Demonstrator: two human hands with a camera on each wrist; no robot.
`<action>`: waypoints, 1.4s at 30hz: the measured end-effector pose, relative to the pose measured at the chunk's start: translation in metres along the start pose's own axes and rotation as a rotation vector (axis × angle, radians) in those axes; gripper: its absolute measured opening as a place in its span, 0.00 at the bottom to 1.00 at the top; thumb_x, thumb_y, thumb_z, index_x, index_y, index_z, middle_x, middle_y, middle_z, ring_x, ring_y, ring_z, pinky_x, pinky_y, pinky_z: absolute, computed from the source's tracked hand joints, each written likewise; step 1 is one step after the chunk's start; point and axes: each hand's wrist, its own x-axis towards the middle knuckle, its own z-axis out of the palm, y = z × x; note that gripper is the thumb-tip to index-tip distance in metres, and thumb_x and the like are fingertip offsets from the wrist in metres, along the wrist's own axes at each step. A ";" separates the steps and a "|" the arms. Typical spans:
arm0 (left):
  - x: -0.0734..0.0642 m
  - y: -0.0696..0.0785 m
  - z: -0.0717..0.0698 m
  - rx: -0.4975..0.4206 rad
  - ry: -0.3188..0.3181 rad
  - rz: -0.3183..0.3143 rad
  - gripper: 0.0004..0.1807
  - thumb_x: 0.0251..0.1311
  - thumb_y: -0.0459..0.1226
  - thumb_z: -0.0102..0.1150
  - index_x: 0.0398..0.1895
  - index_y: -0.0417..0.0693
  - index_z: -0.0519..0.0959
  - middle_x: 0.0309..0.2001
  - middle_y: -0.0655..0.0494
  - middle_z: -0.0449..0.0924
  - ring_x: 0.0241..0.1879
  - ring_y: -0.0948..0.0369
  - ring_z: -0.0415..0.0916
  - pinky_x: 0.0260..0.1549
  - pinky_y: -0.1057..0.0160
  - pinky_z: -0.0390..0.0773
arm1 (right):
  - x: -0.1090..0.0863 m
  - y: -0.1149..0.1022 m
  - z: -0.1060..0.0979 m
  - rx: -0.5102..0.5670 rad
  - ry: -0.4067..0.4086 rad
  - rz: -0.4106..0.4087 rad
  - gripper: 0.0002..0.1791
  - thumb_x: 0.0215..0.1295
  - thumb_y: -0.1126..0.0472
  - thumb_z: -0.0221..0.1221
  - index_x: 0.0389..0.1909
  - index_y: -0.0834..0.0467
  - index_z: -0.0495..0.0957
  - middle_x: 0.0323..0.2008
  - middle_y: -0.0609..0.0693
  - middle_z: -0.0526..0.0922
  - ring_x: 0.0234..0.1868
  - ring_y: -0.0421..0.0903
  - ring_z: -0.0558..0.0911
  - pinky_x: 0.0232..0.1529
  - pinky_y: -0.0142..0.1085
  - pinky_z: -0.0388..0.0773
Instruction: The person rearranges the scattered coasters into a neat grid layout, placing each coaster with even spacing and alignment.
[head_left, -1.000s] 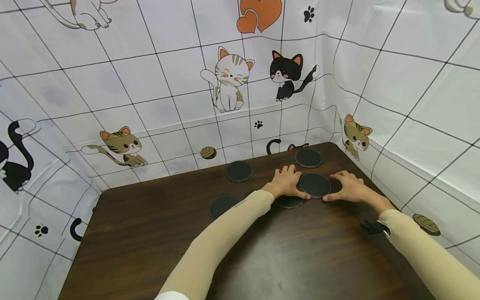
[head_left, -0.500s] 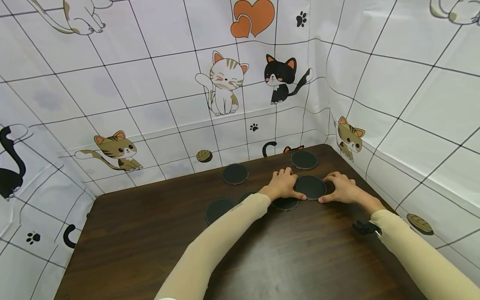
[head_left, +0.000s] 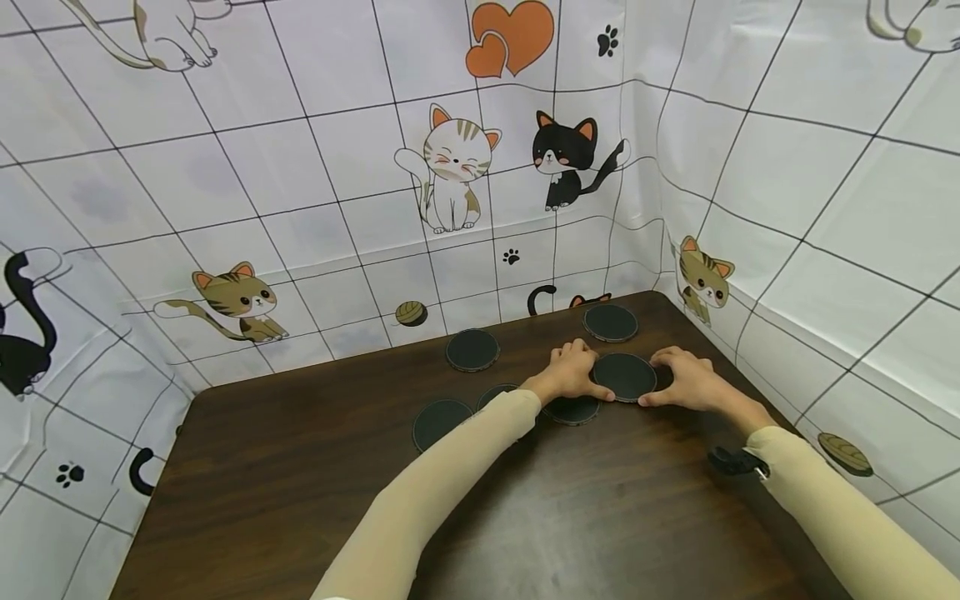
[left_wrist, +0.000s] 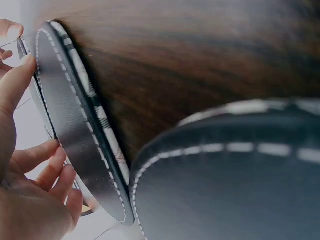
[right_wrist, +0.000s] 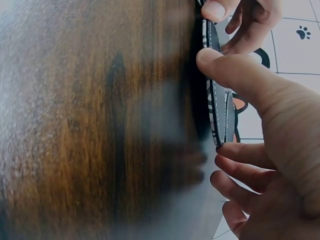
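Both hands are at one round black coaster (head_left: 624, 377) near the table's back right corner. My left hand (head_left: 567, 372) holds its left edge, thumb toward the front and fingers behind. From the other side my right hand (head_left: 688, 380) grips the right edge between thumb and fingers. In the right wrist view this coaster (right_wrist: 211, 100) shows a patterned rim close to the wood. A second coaster (head_left: 573, 410) lies partly under the left hand. White stitching rings a large nearby coaster (left_wrist: 225, 190) in the left wrist view.
More black coasters lie around: one at the back right (head_left: 611, 322), one at the back middle (head_left: 472, 350), one to the left (head_left: 441, 423), and a coaster (head_left: 497, 393) partly hidden by the left forearm. Cat-printed sheeting (head_left: 337, 183) walls the dark wooden table (head_left: 300, 450).
The head view has shifted slightly. Both hands stay at the same coaster's edges, and the coasters keep their places.
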 end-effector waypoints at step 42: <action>-0.277 -0.122 -0.054 -0.164 0.308 -0.169 0.45 0.48 0.66 0.73 0.61 0.46 0.77 0.58 0.52 0.71 0.58 0.56 0.70 0.63 0.47 0.63 | 0.027 -0.229 0.057 0.190 -0.062 -0.448 0.48 0.51 0.38 0.76 0.62 0.69 0.75 0.62 0.63 0.73 0.60 0.66 0.75 0.59 0.68 0.62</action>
